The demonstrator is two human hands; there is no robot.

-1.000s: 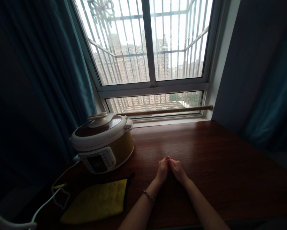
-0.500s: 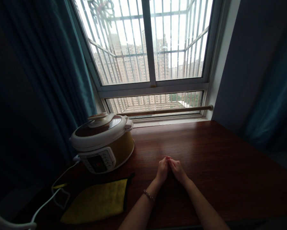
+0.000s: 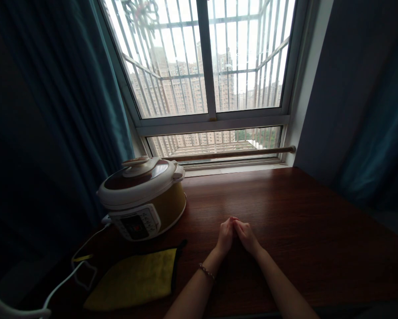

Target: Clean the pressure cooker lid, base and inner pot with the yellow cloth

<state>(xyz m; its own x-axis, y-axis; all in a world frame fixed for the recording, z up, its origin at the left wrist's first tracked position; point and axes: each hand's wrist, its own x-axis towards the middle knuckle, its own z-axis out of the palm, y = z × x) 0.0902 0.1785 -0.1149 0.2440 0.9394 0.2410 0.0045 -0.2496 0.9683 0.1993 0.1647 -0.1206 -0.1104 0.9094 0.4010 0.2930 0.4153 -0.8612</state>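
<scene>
My left hand (image 3: 224, 236) and my right hand (image 3: 247, 235) rest together on the dark wooden table (image 3: 301, 221), fingertips touching each other. The fingers of both are curled and pressed together, and nothing shows inside them. A beaded bracelet sits on my left wrist. To the left of my hands stands a yellow and white electric cooker (image 3: 142, 197) with its lid on and a control panel facing me. A yellow cloth (image 3: 135, 279) lies flat in front of the cooker, near the table's front edge.
A white power cord (image 3: 72, 274) runs from the cooker off the table's left front corner. Behind the table is a barred window (image 3: 212, 66) with a wooden rail (image 3: 232, 153) along its sill. Teal curtains (image 3: 69, 97) hang at both sides.
</scene>
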